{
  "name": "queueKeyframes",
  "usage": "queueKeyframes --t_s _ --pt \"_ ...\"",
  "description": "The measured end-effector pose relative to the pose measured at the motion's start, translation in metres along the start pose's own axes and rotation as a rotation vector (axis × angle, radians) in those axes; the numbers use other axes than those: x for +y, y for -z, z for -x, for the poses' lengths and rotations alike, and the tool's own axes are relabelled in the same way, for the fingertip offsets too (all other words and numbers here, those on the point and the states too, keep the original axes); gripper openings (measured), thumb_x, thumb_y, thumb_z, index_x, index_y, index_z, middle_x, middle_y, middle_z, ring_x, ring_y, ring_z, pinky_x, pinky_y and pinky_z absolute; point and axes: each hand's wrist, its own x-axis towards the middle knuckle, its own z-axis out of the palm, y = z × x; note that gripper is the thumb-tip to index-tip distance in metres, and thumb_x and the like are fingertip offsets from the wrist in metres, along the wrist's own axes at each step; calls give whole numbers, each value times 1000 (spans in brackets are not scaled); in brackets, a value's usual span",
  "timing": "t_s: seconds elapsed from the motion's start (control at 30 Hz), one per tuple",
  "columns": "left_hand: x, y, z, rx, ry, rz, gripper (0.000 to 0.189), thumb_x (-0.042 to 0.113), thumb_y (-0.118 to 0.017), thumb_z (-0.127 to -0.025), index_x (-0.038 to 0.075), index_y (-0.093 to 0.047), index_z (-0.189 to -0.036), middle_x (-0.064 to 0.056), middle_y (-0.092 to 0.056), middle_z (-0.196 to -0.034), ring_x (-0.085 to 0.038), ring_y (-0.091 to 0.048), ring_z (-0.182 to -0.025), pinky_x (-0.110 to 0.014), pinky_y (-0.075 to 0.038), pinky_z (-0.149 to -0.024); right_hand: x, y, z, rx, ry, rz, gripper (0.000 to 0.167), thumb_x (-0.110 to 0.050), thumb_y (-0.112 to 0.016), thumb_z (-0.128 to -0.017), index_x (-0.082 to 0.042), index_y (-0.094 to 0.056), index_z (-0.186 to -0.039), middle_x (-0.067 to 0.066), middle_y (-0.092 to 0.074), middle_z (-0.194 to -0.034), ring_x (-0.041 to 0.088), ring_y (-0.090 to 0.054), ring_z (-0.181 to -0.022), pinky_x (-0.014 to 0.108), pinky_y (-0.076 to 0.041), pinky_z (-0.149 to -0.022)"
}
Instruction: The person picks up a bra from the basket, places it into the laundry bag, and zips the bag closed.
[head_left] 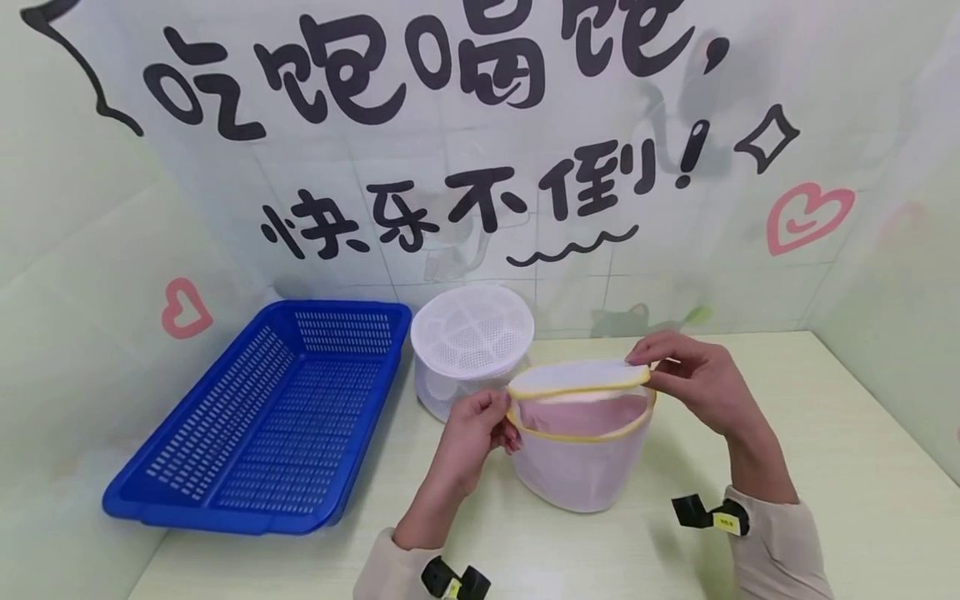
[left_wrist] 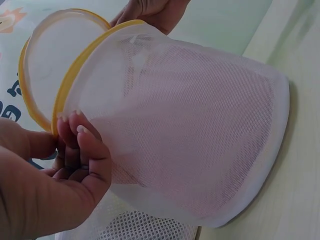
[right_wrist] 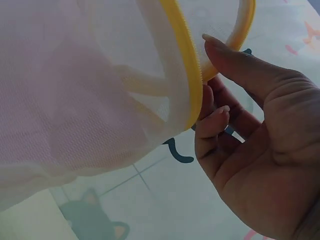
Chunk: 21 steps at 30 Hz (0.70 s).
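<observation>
A white mesh laundry bag (head_left: 581, 471) with a yellow zipper stands on the table, its round lid (head_left: 573, 377) raised at the back. Pinkish fabric shows through the mesh and inside the opening. At the bag's left side my left hand (head_left: 476, 429) pinches the zippered rim, thumb against curled fingers in the left wrist view. On the far right my right hand (head_left: 690, 379) grips the edge of the lid between thumb and fingers. In the right wrist view the yellow zipper (right_wrist: 187, 65) runs right beside those fingers.
Behind and left of the bag stands another round white mesh bag (head_left: 472, 329), its top closed. A large blue plastic basket (head_left: 348, 492) lies at the left of the pale table (head_left: 817, 433). A printed wall covering (head_left: 442, 250) rises at the back.
</observation>
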Motion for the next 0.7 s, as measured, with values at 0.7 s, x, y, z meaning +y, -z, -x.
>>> queueKeyframes --t_s 0.7 --pt "0 3 -2 -44 0 -103 30 25 -58 -96 -1 -59 -81 -6 -55 -61 -15 -55 -54 -25 -46 -53 -10 12 9 -330 -89 329 22 -15 -81 -77 -28 -75 -93 5 -51 -129 18 -40 -122 22 -39 -89"
